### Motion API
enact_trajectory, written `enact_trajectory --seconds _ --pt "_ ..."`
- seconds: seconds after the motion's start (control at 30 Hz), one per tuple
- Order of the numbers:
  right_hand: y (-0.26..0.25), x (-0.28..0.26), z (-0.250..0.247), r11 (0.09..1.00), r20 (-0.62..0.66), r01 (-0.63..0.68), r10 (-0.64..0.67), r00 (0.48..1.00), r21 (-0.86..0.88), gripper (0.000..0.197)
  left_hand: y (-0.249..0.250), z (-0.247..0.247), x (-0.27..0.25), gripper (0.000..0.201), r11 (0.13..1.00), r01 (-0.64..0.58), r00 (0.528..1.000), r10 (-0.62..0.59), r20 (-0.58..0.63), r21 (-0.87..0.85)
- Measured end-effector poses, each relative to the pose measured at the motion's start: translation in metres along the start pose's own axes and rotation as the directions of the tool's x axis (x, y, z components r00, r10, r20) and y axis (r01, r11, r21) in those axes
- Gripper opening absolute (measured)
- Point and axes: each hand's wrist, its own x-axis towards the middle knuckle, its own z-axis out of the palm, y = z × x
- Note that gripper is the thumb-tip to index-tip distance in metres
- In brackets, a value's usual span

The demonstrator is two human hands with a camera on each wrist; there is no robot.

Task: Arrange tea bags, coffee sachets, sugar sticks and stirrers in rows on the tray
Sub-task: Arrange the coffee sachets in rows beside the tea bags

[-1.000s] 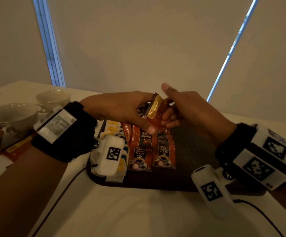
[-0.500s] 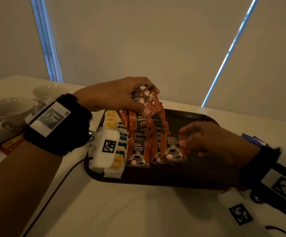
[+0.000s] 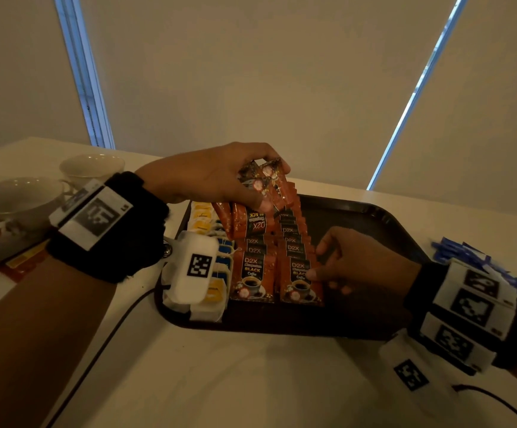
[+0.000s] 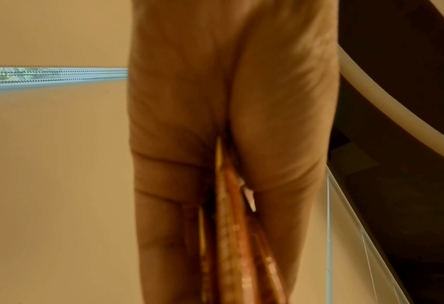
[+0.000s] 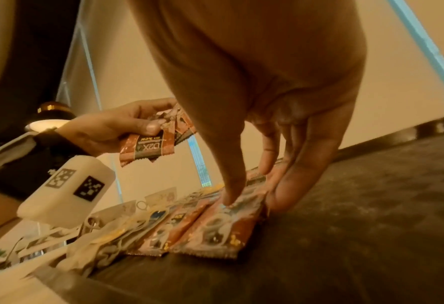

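Coffee sachets (image 3: 300,281), glossy flat foil, dark tray (image 3: 374,217)

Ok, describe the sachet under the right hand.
The sachet is a glossy orange packet printed "D2X Black Coffee" with a cup picture. It lies flat at the near end of the right coffee row on the dark tray, overlapping the packet behind. The right hand presses it with its thumb, fingers at its right edge.

Flat orange foil coffee sachets (image 3: 300,278) printed with a black panel, pale lettering and a coffee-cup picture are seen on the dark brown plastic tray (image 3: 374,217). Left of them on the tray, white paper tea bags (image 3: 217,291) are marked with yellow and blue tags. Right of the tray, blue paper sticks (image 3: 455,250) are seen.
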Motion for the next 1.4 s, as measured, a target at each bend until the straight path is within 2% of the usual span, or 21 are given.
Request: enact_trajectory --seconds 0.1,0.23,0.3,0.43,1.13,1.17,1.23,1.3,1.33,1.4 --pt "-0.004 -0.004 -0.004 0.976 -0.042 0.149 -0.158 0.987 -0.161 0.036 -0.002 0.0 0.001 0.055 1.0 0.001 1.0 -0.001 -0.005 0.003" --pt "-0.009 -0.008 0.006 0.911 0.083 0.268 -0.254 0.964 -0.314 0.048 -0.002 0.0 0.001 0.057 1.0 0.007 1.0 -0.007 -0.004 0.021" --pt "-0.009 -0.008 0.012 0.884 0.129 0.314 -0.287 0.949 -0.345 0.051 -0.003 0.0 0.0 0.057 1.0 0.002 1.0 -0.002 -0.004 0.03" --pt "-0.01 -0.007 0.015 0.866 0.169 0.387 -0.35 0.921 -0.315 0.043 -0.003 -0.001 0.0 0.054 1.0 0.002 1.0 -0.002 -0.008 0.024" --pt "-0.013 -0.002 0.005 0.812 0.175 0.444 -0.409 0.896 -0.379 0.033 -0.007 -0.002 0.001 0.054 1.0 -0.02 1.0 0.02 -0.014 -0.005" --pt "-0.015 -0.004 0.004 0.82 0.139 0.439 -0.418 0.898 -0.367 0.026 -0.007 -0.002 0.001 0.054 1.0 -0.023 1.0 0.023 -0.016 -0.01" --pt "-0.023 -0.01 0.001 0.859 -0.021 0.426 -0.45 0.893 -0.283 0.013 -0.007 0.001 0.001 0.054 0.999 -0.033 0.999 0.033 -0.032 -0.01" --pt "-0.033 -0.013 0.0 0.903 -0.196 0.41 -0.428 0.882 -0.13 0.017 -0.008 0.004 0.003 0.048 0.999 -0.052 0.996 0.051 -0.073 -0.015" --pt "-0.037 -0.014 0.0 0.922 -0.239 0.386 -0.382 0.893 -0.033 0.022 -0.009 0.006 0.004 0.044 0.998 -0.064 0.993 0.062 -0.103 -0.013" --pt "-0.042 -0.013 0.003 0.936 -0.207 0.288 -0.247 0.947 0.2 0.031 -0.009 0.01 0.006 0.038 0.996 -0.085 0.982 0.082 -0.171 -0.011"
